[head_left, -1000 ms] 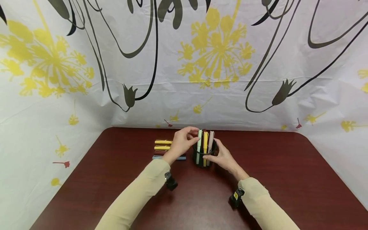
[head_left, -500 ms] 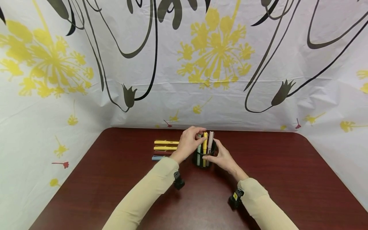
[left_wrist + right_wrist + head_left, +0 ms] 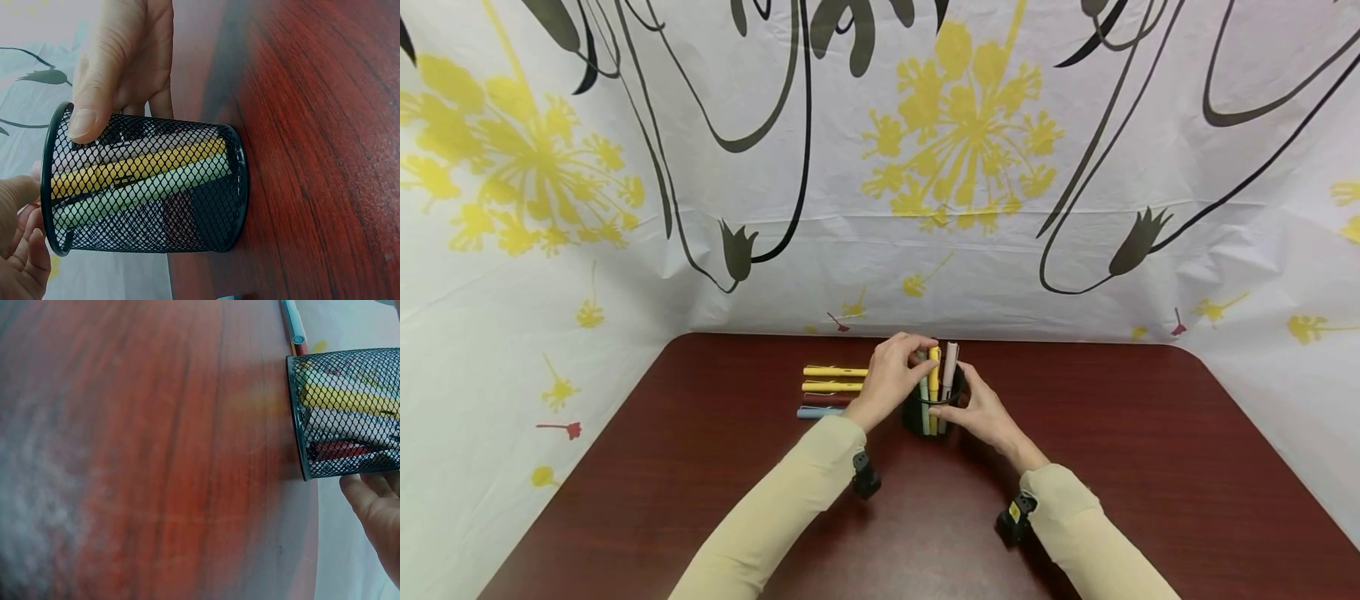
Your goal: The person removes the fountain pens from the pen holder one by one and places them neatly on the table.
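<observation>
The left hand [image 3: 895, 373] pinches a slim yellow pen [image 3: 934, 375] standing in a round black wire-mesh cup [image 3: 912, 417] on the red-brown wooden desk [image 3: 1090, 425]; the right hand [image 3: 987, 412] grips the cup (thumb in front).

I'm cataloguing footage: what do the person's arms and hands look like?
Left sleeve and right sleeve are long and cream. Left wrist camera and right wrist camera are black, the right one with a yellow patch. Left hand and right hand are ungloved.

A reddish-brown wood-grain table [image 3: 625, 500] carries a round black mesh cup [image 3: 134, 237] — and, lying nearby, two slim yellow pens [image 3: 832, 387], a dark-red pen [image 3: 823, 400], a light-blue pen [image 3: 820, 412].
</observation>
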A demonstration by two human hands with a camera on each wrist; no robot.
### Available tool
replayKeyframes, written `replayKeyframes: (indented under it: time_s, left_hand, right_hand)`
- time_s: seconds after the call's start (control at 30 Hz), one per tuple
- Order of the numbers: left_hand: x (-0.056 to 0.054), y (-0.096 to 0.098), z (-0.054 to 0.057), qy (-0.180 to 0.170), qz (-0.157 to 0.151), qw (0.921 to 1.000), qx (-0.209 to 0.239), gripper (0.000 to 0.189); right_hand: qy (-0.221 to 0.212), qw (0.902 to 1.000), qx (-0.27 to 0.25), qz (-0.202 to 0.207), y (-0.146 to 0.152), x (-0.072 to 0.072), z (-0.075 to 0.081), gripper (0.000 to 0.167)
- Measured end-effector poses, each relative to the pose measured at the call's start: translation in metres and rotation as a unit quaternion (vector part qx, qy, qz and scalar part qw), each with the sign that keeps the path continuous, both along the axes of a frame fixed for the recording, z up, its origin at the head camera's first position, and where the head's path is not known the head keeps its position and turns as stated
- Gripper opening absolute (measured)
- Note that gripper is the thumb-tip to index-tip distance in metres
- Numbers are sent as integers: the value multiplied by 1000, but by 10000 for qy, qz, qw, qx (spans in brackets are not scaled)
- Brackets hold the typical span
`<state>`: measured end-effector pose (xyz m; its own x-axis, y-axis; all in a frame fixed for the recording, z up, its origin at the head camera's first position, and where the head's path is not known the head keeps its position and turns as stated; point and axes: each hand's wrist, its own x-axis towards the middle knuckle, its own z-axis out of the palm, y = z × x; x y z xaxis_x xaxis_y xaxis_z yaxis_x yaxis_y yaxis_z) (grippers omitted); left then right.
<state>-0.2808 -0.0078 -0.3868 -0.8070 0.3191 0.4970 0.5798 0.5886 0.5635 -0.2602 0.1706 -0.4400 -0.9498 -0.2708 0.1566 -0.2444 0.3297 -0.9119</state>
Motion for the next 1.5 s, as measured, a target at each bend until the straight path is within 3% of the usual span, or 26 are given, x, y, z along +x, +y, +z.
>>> replayKeyframes:
  time_s: [0.23, 0.47, 0.67, 1.0, 1.3, 1.43, 1.5]
  left_hand:
    - [1, -2, 0, 244, 12, 9995, 180, 19]
    - [6, -7, 3, 6, -96, 9991, 420, 17]
    - [10, -15, 2, -196, -7, 9984, 523, 20]
    - [15, -28, 4, -605, 86, 9922, 1083, 18]
    - [17, -40, 3, -867, 333, 9796, 1780, 20]
    - [21, -46, 8, -996, 438, 9680, 2261, 21]
    - [22, -51, 10, -1179, 443, 9570, 2613, 23]
  right_hand:
    - [99, 9998, 161, -116, 0, 0, 0, 82]
    - [-2, 9995, 242, -196, -1, 1, 0, 83]
    - [-12, 9996, 219, -167, -1, 1, 1, 85]
    - [28, 9999, 98, -95, 0, 1, 0, 83]
    - [9, 9998, 136, -139, 0, 1, -1, 84]
    - [-75, 9993, 312, -167, -4, 10, 14, 84]
    - [-111, 9992, 351, -154, -6, 17, 24, 82]
